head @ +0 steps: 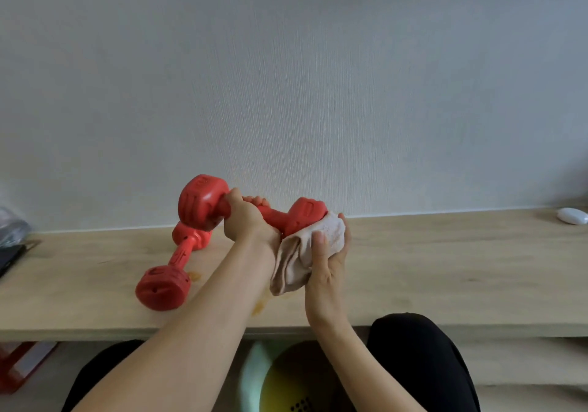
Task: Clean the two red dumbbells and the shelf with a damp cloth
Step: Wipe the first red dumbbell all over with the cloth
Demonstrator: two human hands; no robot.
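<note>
A: Foreground, bottom edge: what shows?
B: Person's knees in black (pixel 423 360), L & R of a yellow-green round object (pixel 286 386) on the floor; what it is, can't tell. Red frame (pixel 19 367) at lower left, under the shelf.

A: Next plane, the hands?
B: Both forearms reach up over the shelf's front edge. Right hand (pixel 327 252): fingers and thumb curled round a bunched beige cloth (pixel 305 252), pressing it to the right head of the raised dumbbell (pixel 203 204). Left hand (pixel 248 220): fingers wrapped tight round that dumbbell's bar, close to its left head. Dumbbell held above the shelf, approx. level, right end slightly lower.

A: Second dumbbell?
B: Second dumbbell (pixel 165 284) lies on the wooden shelf (pixel 445 268), left of the arms; one head toward the front edge, the other toward the wall, below the raised one's left head. Untouched by either hand. Small orange-brown marks (pixel 194 275) on the wood beside its near head.

A: Far plane?
B: White oval object (pixel 572 216) on the shelf at far right, near the wall. Dark items (pixel 12 239) at far left edge, too cropped to identify. Behind all: pale textured wall (pixel 286 77).
</note>
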